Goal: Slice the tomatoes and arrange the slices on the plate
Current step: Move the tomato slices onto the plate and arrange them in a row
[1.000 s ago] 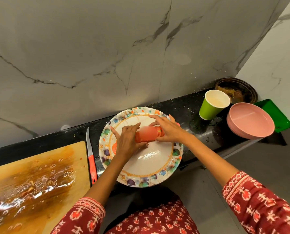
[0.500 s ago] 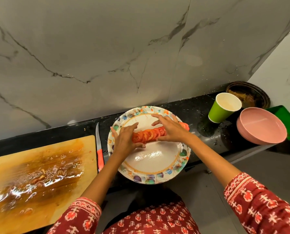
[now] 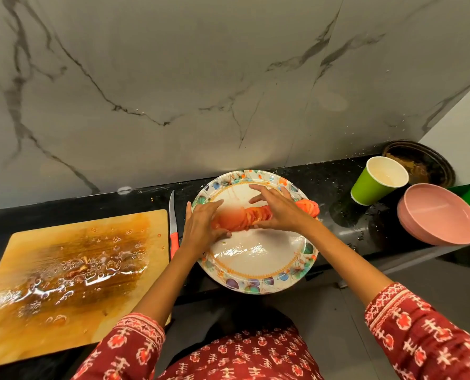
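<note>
Across the middle of the plate (image 3: 258,267) a row of tomato slices (image 3: 258,215) is lying overlapped, and both hands are working it. On the row's near end the left hand (image 3: 201,229) is resting, fingers curled around the blurred slices; the right hand (image 3: 277,209) is lying flat over the far part, fingers straight, hiding some slices. Just left of the plate a knife (image 3: 172,229) is sitting beside the wet cutting board (image 3: 72,270). Off right, a green cup (image 3: 376,181) and pink bowls (image 3: 439,215) are standing.
</note>
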`<action>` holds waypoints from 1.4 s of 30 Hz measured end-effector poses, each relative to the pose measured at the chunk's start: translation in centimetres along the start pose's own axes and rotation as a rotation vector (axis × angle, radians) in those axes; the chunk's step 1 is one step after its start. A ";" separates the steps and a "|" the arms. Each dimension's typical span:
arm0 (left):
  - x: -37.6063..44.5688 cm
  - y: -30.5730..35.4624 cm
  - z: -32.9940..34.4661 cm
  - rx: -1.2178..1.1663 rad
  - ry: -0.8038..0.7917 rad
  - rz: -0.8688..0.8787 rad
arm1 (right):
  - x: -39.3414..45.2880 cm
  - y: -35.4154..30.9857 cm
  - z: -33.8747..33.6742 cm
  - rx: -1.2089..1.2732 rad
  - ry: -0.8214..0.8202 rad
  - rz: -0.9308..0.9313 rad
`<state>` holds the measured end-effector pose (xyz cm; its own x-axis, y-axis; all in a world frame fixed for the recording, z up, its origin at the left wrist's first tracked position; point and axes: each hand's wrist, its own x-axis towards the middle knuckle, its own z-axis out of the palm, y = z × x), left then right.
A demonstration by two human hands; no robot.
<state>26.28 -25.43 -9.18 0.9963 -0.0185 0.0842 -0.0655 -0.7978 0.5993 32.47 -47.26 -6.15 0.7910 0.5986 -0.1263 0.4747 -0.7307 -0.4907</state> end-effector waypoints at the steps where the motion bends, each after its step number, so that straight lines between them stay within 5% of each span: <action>1: -0.1 -0.2 -0.1 -0.001 0.002 -0.006 | 0.2 -0.4 0.1 0.003 0.000 -0.006; 9: -0.7 -1.5 -1.5 0.069 -0.091 -0.052 | 2.1 -2.8 1.2 0.001 -0.017 -0.050; 21: -0.7 -1.9 -1.9 -0.142 0.018 -0.083 | 2.9 -4.0 2.4 -0.039 -0.023 -0.064; 29: 0.1 -1.6 -2.6 -0.199 -0.210 -0.038 | 2.9 -4.2 2.2 0.021 0.028 -0.097; 38: 0.1 -0.1 -3.5 -0.626 -0.046 -0.253 | 4.2 -5.8 1.7 0.343 0.111 -0.050; 42: 0.3 -0.7 -2.9 -0.439 -0.050 -0.270 | 5.2 -6.2 0.9 0.257 0.038 -0.036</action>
<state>26.47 -23.14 -7.30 0.9817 0.1154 -0.1512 0.1874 -0.4508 0.8727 33.26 -39.27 -4.56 0.7919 0.6061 -0.0746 0.3928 -0.5992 -0.6976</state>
